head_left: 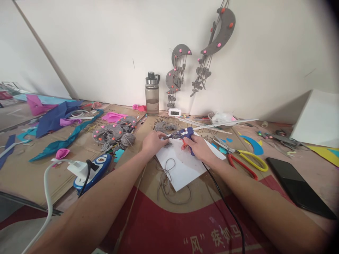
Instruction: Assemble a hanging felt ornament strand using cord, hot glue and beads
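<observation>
My right hand (198, 148) grips a blue glue gun (187, 133) with an orange trigger; a white glue stick (225, 124) sticks out of its back. The nozzle points left, at the fingertips of my left hand (153, 144). Those fingers are pinched together, and what they hold is too small and hidden to make out. Beneath both hands lies a sheet of white paper (182, 173), with a bit of grey material under the nozzle. Loose grey yarn (166, 176) loops over the paper's front edge. Just behind my left hand is a grey crescent piece (161, 126).
Scissors (245, 155) and a black phone (296, 183) lie at right. Left are a grey yarn ball (128, 139), decorated grey pieces (113, 131) and a blue power strip (102, 165). A water bottle (152, 97) stands near the wall, by a small clock (174, 112) and hanging moon ornaments (225, 33).
</observation>
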Action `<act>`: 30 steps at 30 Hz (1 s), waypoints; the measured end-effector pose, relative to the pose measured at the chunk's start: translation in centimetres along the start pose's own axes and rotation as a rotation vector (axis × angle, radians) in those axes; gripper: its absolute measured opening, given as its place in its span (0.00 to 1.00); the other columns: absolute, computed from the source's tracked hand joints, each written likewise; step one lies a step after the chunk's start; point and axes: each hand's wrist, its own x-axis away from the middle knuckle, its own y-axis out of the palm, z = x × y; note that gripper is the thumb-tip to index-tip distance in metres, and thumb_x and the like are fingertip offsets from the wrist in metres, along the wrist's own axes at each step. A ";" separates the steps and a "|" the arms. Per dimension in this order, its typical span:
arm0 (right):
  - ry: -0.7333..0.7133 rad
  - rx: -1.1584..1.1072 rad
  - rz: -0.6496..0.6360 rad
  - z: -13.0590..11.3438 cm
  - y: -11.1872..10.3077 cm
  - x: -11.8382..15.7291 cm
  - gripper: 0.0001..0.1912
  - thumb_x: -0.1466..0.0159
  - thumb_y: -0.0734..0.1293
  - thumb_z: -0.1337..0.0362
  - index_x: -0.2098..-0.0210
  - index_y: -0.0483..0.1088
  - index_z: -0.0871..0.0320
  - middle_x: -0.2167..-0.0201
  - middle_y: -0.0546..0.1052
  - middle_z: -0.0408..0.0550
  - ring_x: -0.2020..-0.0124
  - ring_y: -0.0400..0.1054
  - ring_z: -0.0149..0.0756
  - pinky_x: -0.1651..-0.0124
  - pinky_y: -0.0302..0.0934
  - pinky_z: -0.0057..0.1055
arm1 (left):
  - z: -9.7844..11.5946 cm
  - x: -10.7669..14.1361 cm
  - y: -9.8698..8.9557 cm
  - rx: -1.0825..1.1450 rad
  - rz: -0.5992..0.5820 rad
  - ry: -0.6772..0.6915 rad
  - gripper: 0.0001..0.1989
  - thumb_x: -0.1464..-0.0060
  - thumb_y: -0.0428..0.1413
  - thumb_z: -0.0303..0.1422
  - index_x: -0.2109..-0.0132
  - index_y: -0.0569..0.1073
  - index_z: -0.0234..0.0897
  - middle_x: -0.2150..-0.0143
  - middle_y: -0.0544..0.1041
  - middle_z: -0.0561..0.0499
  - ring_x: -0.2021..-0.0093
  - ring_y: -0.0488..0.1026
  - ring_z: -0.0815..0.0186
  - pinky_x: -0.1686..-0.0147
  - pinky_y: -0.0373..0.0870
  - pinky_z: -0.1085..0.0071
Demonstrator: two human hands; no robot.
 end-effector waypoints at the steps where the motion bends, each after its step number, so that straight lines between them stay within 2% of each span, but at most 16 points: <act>1: -0.006 -0.003 0.010 -0.1 0.0 0.1 0.21 0.36 0.57 0.53 0.75 0.71 0.60 0.79 0.75 0.46 0.81 0.61 0.28 0.74 0.53 0.26 | 0.0 0.0 0.0 0.001 0.000 0.002 0.18 0.54 0.58 0.47 0.58 0.79 0.46 0.59 0.79 0.51 0.61 0.74 0.63 0.65 0.64 0.71; 6: -0.006 0.011 0.031 -0.4 0.4 -0.1 0.20 0.36 0.57 0.53 0.72 0.72 0.61 0.79 0.74 0.45 0.81 0.60 0.28 0.73 0.53 0.27 | -0.1 0.0 0.1 -0.006 0.004 0.016 0.18 0.54 0.58 0.47 0.58 0.79 0.45 0.58 0.78 0.51 0.61 0.74 0.63 0.64 0.65 0.71; 14: -0.011 0.050 -0.003 0.2 0.1 -0.3 0.21 0.36 0.57 0.53 0.75 0.71 0.60 0.78 0.74 0.46 0.80 0.62 0.29 0.74 0.53 0.27 | 0.1 0.1 -0.1 -0.014 0.001 0.002 0.18 0.54 0.58 0.47 0.57 0.79 0.45 0.56 0.78 0.50 0.60 0.73 0.63 0.64 0.65 0.70; 21: -0.043 0.042 0.032 0.1 0.6 -0.4 0.21 0.36 0.57 0.53 0.73 0.72 0.60 0.77 0.76 0.46 0.79 0.62 0.28 0.72 0.54 0.27 | 0.0 0.0 0.0 -0.008 0.004 0.005 0.18 0.54 0.58 0.47 0.57 0.79 0.45 0.57 0.78 0.50 0.61 0.73 0.62 0.63 0.66 0.70; 27: 0.005 0.047 0.019 0.2 0.4 -0.6 0.20 0.36 0.57 0.53 0.75 0.71 0.59 0.79 0.75 0.46 0.80 0.62 0.29 0.74 0.53 0.27 | 0.1 0.0 -0.1 -0.018 -0.006 0.000 0.18 0.53 0.58 0.47 0.57 0.79 0.45 0.56 0.78 0.50 0.59 0.74 0.62 0.63 0.66 0.70; 30: 0.010 0.002 0.012 0.1 0.2 -0.5 0.20 0.36 0.57 0.53 0.75 0.69 0.59 0.77 0.77 0.48 0.80 0.62 0.28 0.74 0.54 0.27 | 0.2 0.1 -0.2 -0.009 -0.010 -0.001 0.18 0.53 0.58 0.47 0.57 0.79 0.45 0.57 0.79 0.51 0.60 0.74 0.62 0.63 0.66 0.70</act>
